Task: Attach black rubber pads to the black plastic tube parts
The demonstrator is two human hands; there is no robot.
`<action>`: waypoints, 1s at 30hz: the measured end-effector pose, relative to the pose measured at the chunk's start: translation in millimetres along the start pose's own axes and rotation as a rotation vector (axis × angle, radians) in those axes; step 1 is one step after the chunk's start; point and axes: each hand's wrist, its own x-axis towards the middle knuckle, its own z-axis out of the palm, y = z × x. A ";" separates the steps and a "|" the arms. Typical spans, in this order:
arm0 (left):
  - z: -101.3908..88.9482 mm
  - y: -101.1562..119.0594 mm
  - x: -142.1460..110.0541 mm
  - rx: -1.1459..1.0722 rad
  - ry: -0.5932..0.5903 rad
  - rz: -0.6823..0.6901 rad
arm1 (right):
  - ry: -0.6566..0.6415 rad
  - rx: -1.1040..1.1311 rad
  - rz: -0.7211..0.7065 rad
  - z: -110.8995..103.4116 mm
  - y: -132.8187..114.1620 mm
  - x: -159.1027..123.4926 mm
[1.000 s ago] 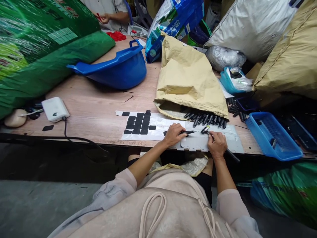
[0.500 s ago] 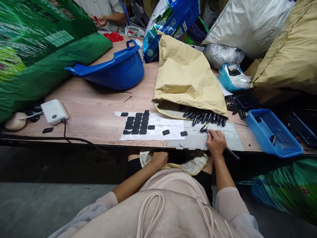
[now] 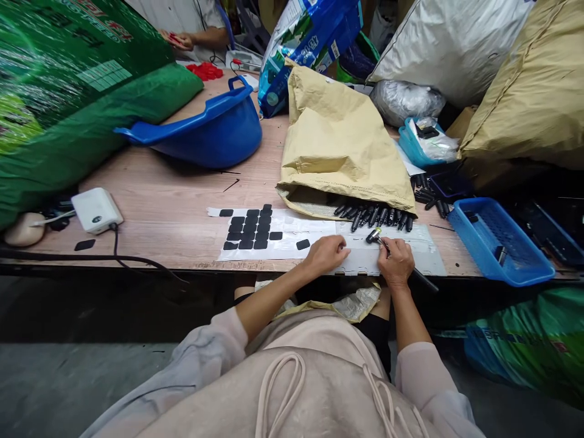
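Note:
My left hand (image 3: 326, 254) rests on the white backing sheet (image 3: 292, 234) at the table's near edge. Its fingers are curled down, and what they cover is hidden. My right hand (image 3: 396, 261) is closed on a thin black tool (image 3: 375, 235) with a yellow-green tip, which lies on the sheet just right of the left hand. A block of black pads (image 3: 249, 230) is stuck to the sheet at the left. One loose pad (image 3: 303, 244) lies beside my left hand. Several black pen-like parts (image 3: 374, 216) spill from a tan paper sack (image 3: 337, 140) just beyond both hands.
A blue basin (image 3: 214, 128) and a green sack (image 3: 68, 91) stand at the back left. A white adapter (image 3: 95, 210) with its cable lies at the left, and a blue basket (image 3: 499, 240) at the right edge. Another person's hands (image 3: 180, 40) work by red pieces (image 3: 205, 70) at the far end.
My left hand dropped with a black part to my lap, then came back up onto the sheet, where it now covers the right-hand loose pad. The right hand barely moved.

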 end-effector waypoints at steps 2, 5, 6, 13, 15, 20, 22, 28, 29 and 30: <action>3.4 7.0 31.3 0.043 0.102 -0.046 | 0.002 -0.001 -0.009 -0.5 -0.4 0.3; 13.1 15.3 63.0 0.096 0.176 -0.130 | -0.002 0.001 -0.009 -1.2 -1.1 0.5; 16.2 17.4 69.0 0.105 0.187 -0.147 | -0.001 0.001 -0.007 -1.3 -1.4 0.5; 16.6 9.7 69.3 0.024 0.223 -0.151 | -0.010 0.019 0.014 -0.4 -1.5 -0.5; 10.4 -2.3 61.0 -0.013 0.252 -0.087 | -0.021 0.029 0.023 -0.1 -0.7 -0.7; -0.7 -42.4 40.7 -0.129 0.255 0.086 | -0.039 0.036 0.028 -0.1 0.3 -0.5; 0.3 -55.0 36.6 -0.150 0.242 0.137 | -0.036 0.033 0.034 0.0 0.2 -0.6; 8.6 -64.8 36.1 -0.175 0.273 0.216 | 0.000 0.014 0.029 0.7 4.2 -0.1; 8.9 -63.9 36.4 -0.174 0.269 0.209 | -0.002 0.019 0.019 -0.2 4.9 0.6; 8.9 -62.7 36.5 -0.173 0.265 0.200 | -0.003 0.028 0.007 -1.7 4.7 1.7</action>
